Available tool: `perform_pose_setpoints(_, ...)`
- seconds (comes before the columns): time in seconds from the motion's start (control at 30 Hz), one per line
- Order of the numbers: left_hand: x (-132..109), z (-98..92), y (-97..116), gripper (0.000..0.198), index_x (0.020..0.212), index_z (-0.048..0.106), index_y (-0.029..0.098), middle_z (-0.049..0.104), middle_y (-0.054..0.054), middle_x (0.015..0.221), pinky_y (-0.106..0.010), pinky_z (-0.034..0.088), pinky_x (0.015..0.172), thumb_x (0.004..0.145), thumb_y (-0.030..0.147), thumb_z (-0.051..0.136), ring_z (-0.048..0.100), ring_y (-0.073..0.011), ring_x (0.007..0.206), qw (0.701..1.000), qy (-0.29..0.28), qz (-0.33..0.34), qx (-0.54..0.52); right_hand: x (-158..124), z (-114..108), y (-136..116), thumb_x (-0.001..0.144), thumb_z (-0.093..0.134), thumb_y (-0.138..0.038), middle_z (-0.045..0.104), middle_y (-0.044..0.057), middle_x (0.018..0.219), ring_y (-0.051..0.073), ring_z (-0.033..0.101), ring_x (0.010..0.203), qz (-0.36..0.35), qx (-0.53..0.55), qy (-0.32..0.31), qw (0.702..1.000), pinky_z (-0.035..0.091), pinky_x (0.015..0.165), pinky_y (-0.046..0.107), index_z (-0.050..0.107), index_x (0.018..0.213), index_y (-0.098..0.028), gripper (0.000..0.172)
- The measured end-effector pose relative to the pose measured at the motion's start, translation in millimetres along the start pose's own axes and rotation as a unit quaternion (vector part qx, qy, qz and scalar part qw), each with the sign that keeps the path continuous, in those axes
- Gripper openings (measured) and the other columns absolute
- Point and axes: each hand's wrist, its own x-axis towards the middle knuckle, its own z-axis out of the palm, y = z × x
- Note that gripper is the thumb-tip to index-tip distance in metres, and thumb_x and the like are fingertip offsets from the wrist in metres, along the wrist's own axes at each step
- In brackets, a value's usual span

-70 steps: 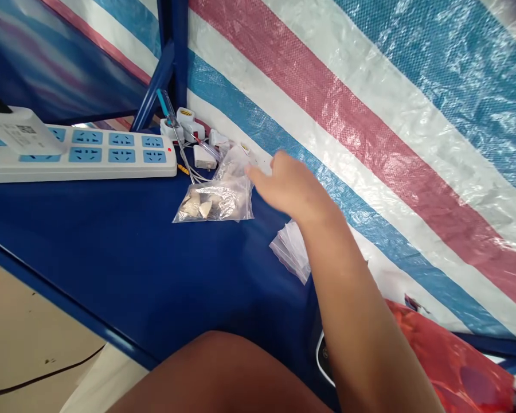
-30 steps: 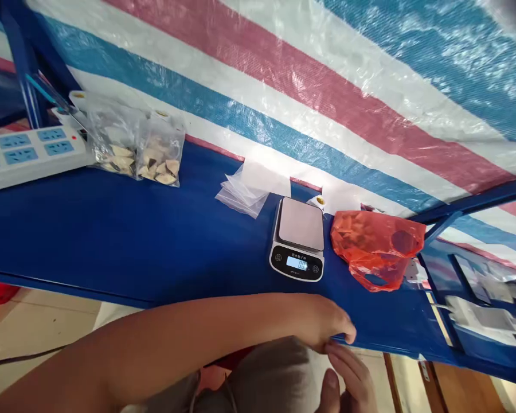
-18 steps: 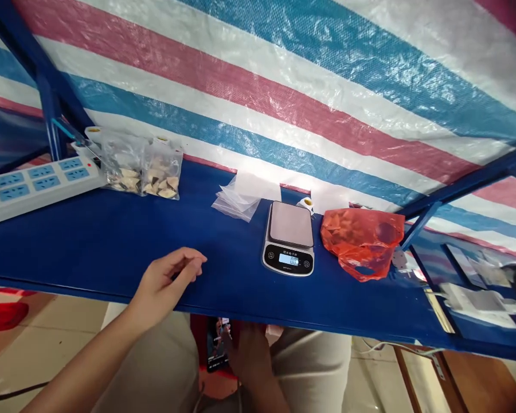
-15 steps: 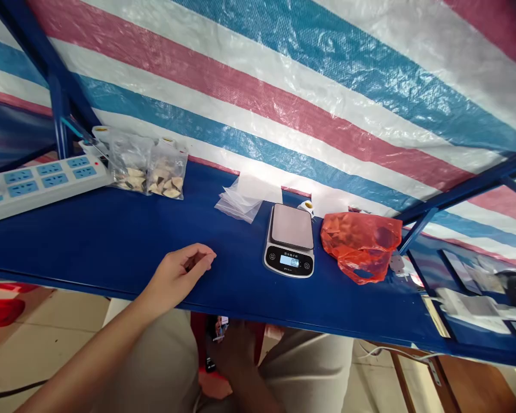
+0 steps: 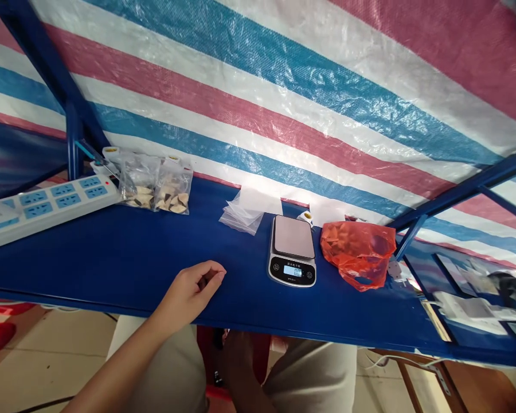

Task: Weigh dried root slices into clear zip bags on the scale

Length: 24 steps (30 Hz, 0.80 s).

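Observation:
My left hand [image 5: 200, 287] rests on the blue table [image 5: 124, 252] near its front edge. Its fingers curl in toward the thumb, and nothing shows between them. Below the table edge, in shade between my legs, my right hand [image 5: 237, 353] is closed around a phone [image 5: 218, 338], which it mostly covers. Right of my left hand stands a kitchen scale [image 5: 293, 238], its lit display reading 0.0 and its plate bare. A few flat clear zip bags [image 5: 243, 218] lie behind and left of the scale. To its right sits a red plastic bag [image 5: 356, 249] with pieces inside.
Two clear bags of pale chunks [image 5: 172, 195] stand at the back left, beside a long white power strip [image 5: 51, 209]. A striped plastic sheet [image 5: 262, 109] hangs behind the table, between blue frame posts [image 5: 74, 143]. White devices [image 5: 473, 312] lie at the far right.
The view has shifted slightly, so the table things appear lower. My left hand keeps its curled pose on the table. The phone's screen, lit before, is now mostly out of sight.

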Motion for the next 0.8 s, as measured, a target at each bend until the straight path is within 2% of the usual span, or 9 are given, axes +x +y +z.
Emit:
perform_pose_setpoints(0.23,1.7,-1.1,1.2,0.035,0.096,0.072,0.024,0.066,0.001,0.076,-0.023,0.041,0.057,0.099,0.054,0.054,0.056,-0.0131,0.066,1.0,-0.004,-0.001,0.022,-7.7,-14.8,-8.3,0.081,0.075,-0.045,0.068,0.024,0.135,0.047,0.066,0.123,0.008,-0.001,0.006,1.0,0.051,0.101,0.058,0.068,0.135,-0.015,0.062)
perform_pose_setpoints(0.37,1.0,1.5,-2.9,0.034,0.094,0.072,0.024,0.064,0.002,0.072,-0.023,0.043,0.058,0.099,0.053,0.054,0.056,-0.0129,0.064,1.0,0.005,0.005,0.028,-44.7,-60.2,-0.1,0.091,0.067,-0.038,0.074,0.02,0.122,0.039,0.072,0.112,-0.016,0.034,0.031,0.999,0.053,0.096,0.047,0.074,0.123,-0.014,0.041)
perform_pose_setpoints(0.4,0.0,2.4,-3.4,0.034,0.094,0.072,0.024,0.065,0.001,0.073,-0.023,0.044,0.058,0.098,0.053,0.054,0.057,-0.0132,0.065,1.0,0.01,0.004,0.026,-57.6,-79.5,4.5,0.091,0.066,-0.034,0.078,0.018,0.109,0.035,0.074,0.102,-0.027,0.05,0.002,0.998,0.055,0.089,0.043,0.078,0.111,-0.015,0.03)
perform_pose_setpoints(0.5,0.7,2.5,1.3,0.035,0.097,0.072,0.023,0.072,-0.002,0.082,-0.025,0.05,0.062,0.097,0.053,0.055,0.063,-0.0155,0.07,0.999,0.05,-0.003,0.013,-89.4,-152.1,23.8,0.083,0.071,-0.026,0.077,0.005,0.082,0.023,0.073,0.078,-0.116,0.127,-0.198,0.965,0.052,0.067,0.027,0.079,0.081,-0.022,0.008)
perform_pose_setpoints(0.53,4.7,0.8,5.7,0.035,0.1,0.072,0.023,0.074,-0.003,0.088,-0.025,0.051,0.062,0.097,0.053,0.056,0.065,-0.0165,0.072,0.997,0.069,-0.002,0.015,-93.6,-178.2,31.3,0.086,0.071,-0.03,0.077,0.004,0.084,0.021,0.072,0.079,-0.135,0.152,-0.15,0.968,0.051,0.066,0.025,0.078,0.083,-0.024,0.011)
perform_pose_setpoints(0.57,11.8,-1.8,11.7,0.034,0.102,0.072,0.023,0.075,-0.004,0.095,-0.026,0.051,0.061,0.096,0.053,0.056,0.066,-0.0173,0.075,0.996,0.086,0.006,0.028,-93.3,-203.8,38.6,0.093,0.065,-0.037,0.076,0.004,0.089,0.02,0.07,0.081,-0.162,0.172,-0.049,0.97,0.052,0.069,0.025,0.078,0.089,-0.025,0.019)
perform_pose_setpoints(0.63,36.7,-9.5,26.1,0.032,0.109,0.07,0.023,0.075,-0.006,0.107,-0.028,0.052,0.063,0.096,0.049,0.057,0.066,-0.0192,0.081,0.989,0.114,0.042,0.084,-78.7,-250.4,51.1,0.099,0.058,-0.045,0.065,0.002,0.071,0.017,0.059,0.064,-0.219,0.194,0.096,0.951,0.045,0.056,0.025,0.072,0.081,-0.023,0.031)
perform_pose_setpoints(0.73,94.8,-22.1,43.6,0.036,0.124,0.066,0.02,0.07,-0.011,0.125,-0.037,0.056,0.087,0.094,0.036,0.054,0.065,-0.0266,0.106,0.963,0.139,0.109,0.205,-31.6,-305.9,58.0,0.1,0.06,-0.048,0.049,-0.003,0.058,0.013,0.044,0.052,-0.217,0.226,0.365,0.877,0.037,0.05,0.025,0.064,0.075,-0.021,0.037)
perform_pose_setpoints(0.8,135.1,-27.7,46.3,0.049,0.134,0.063,0.019,0.064,-0.013,0.139,-0.048,0.051,0.103,0.087,0.023,0.054,0.058,-0.0338,0.127,0.939,0.084,0.121,0.311,4.4,-335.1,52.3,0.1,0.059,-0.048,0.045,-0.004,0.055,0.012,0.041,0.05,-0.234,0.207,0.447,0.838,0.035,0.05,0.026,0.059,0.068,-0.02,0.042)
